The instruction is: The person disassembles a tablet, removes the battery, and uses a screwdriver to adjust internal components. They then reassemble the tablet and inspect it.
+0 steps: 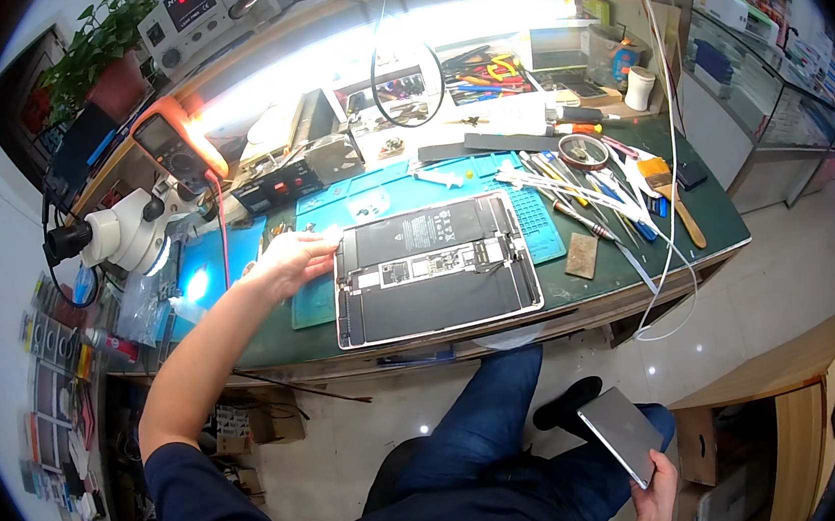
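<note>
An opened tablet [435, 233] lies on the blue work mat near the bench's front edge, its black batteries and a pale circuit board strip exposed. My left hand [295, 261] grips its upper left edge, fingers closed at the rim; the thumb's exact place is hard to make out. Low on the right, over my thigh, my right hand [657, 499] is closed on the lower end of a second, thin grey tablet [619, 435], which it holds tilted.
Tweezers, screwdrivers and a wooden brush [673, 201] crowd the bench's right side, crossed by a white cable [673, 115]. A microscope [118, 234] and an orange multimeter [175, 146] stand at left. A black cable loop [376, 94] hangs over the back. Wooden furniture [806, 434] stands at lower right.
</note>
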### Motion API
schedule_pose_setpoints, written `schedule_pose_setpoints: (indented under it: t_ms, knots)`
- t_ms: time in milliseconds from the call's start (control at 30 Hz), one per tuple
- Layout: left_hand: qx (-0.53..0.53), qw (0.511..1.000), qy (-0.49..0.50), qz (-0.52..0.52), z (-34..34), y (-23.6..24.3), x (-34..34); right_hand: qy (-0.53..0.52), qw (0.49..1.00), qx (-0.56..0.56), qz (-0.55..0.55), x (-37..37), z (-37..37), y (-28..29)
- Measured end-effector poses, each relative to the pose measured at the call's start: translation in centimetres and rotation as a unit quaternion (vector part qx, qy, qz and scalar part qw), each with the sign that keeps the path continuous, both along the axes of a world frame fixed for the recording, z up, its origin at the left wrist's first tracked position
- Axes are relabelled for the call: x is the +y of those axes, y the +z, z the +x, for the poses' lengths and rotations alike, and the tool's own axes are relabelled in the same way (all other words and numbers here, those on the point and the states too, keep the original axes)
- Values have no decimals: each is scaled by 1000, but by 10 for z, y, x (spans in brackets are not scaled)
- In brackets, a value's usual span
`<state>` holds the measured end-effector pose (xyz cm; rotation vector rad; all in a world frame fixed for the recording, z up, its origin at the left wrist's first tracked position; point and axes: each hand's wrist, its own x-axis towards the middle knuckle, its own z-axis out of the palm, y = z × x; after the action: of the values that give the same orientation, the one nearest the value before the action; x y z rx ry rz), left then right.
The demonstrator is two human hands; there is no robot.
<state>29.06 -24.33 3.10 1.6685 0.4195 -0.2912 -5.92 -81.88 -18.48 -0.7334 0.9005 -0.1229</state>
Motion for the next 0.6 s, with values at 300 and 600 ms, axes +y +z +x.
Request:
schedule_pose_setpoints:
  t_ms: [300,600]
  knots:
    - [16,998,5,66,-10,16,-28,-4,1000,-2,8,1,1,2]
    - [-23,999,12,24,-8,-2,-18,-7,1000,3,0,5,2,5]
